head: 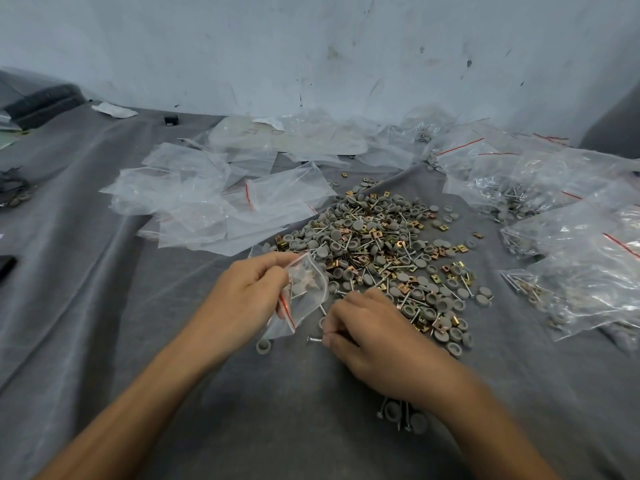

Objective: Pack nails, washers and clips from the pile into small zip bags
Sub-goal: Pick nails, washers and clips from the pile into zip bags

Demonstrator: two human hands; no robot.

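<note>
grey, cloth-covered tabletop. the left hand pinches a small clear zip bag at its edge by the red seal strip, just beside the near edge of the pile of nails, grey washers and brass clips. the bag looks thin, limp and slippery and already holds a few pieces; it is probably best gripped at the stiffer strip. the right hand, fingers curled, pinches a nail that looks light and stiff. its long axis lies left to right, head pointing left toward the bag.
</note>
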